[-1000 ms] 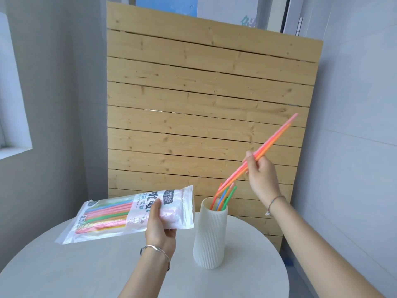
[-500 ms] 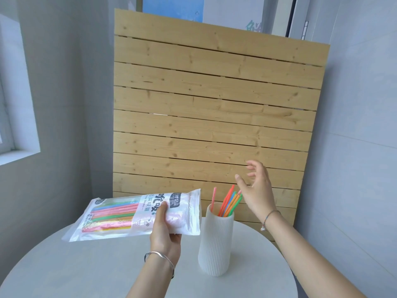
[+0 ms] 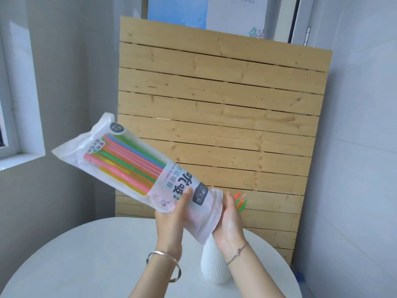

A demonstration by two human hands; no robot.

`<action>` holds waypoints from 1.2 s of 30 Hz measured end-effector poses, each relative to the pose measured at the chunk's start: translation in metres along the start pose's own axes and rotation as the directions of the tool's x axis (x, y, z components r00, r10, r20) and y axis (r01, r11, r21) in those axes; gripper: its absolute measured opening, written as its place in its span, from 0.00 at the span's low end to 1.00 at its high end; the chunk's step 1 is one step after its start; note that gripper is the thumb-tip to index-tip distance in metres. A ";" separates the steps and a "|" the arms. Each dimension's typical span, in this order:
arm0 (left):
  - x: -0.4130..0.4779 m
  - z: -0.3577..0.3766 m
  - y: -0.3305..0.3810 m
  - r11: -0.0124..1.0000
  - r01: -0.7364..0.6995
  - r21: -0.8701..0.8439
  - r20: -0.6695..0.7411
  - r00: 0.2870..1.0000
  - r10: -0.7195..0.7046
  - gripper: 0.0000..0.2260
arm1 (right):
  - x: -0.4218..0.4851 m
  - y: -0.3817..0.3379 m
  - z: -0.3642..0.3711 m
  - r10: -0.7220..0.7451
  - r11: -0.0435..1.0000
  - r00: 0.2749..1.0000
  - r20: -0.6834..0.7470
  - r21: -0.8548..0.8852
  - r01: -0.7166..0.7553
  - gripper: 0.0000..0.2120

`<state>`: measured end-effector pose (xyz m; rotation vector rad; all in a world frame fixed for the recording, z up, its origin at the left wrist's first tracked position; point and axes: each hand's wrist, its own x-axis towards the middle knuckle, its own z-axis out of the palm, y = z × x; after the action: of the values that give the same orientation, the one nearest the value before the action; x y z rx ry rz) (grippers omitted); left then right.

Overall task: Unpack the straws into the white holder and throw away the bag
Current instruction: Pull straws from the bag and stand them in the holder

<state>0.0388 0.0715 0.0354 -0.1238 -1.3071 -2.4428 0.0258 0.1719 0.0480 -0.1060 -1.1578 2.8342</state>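
Observation:
A clear plastic bag of coloured straws is tilted, its closed end up at the left and its open end down at the right. My left hand grips its lower part, thumb on the printed label. My right hand presses against the bag's open end from the right, fingers straight. The white ribbed holder stands on the table, partly hidden behind my right wrist. The tips of several straws stick up from it behind my right hand.
A round white table carries the holder. Behind it a slatted wooden panel leans on the grey wall. A window sill is at the left. Blue tape marks the floor at the right.
My right hand let go of the straws, which dropped into the holder, then came across to the bag's open end. My left hand tilted the bag so its closed end points up.

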 end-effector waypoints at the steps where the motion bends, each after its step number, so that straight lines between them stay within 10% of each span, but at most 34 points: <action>1: 0.001 0.000 0.003 1.000 -0.010 0.021 0.031 0.999 0.009 0.15 | 0.000 0.002 -0.001 0.012 1.000 1.000 0.013 0.007 -0.013 0.20; 7: 0.004 0.001 0.013 0.998 -0.024 0.061 0.102 0.995 0.017 0.14 | -0.003 0.006 0.002 0.013 0.999 1.000 -0.004 0.034 -0.013 0.17; 11: 0.007 -0.004 0.019 0.999 0.047 0.003 0.038 0.998 -0.047 0.19 | -0.001 0.011 -0.007 -0.168 0.936 0.977 -0.128 -0.333 0.117 0.12; 22: 0.011 -0.026 0.001 0.709 0.463 -0.531 0.005 0.839 -0.544 0.14 | 0.001 -0.029 -0.015 -0.490 0.512 0.835 0.250 -0.693 0.508 0.09; 28: 0.007 -0.027 0.000 0.594 0.472 -0.652 0.013 0.790 -0.613 0.14 | 0.005 -0.063 -0.012 -0.597 0.757 0.801 -0.043 -0.361 0.545 0.09; 36: 0.007 -0.021 -0.005 0.672 0.468 -0.574 0.015 0.826 -0.563 0.07 | 0.008 -0.053 -0.018 -0.352 0.747 0.933 0.069 -0.580 0.325 0.14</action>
<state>0.0320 0.0554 0.0212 0.3552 -0.5481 -3.1817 0.0221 0.2231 0.0726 0.0098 -1.7901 2.0679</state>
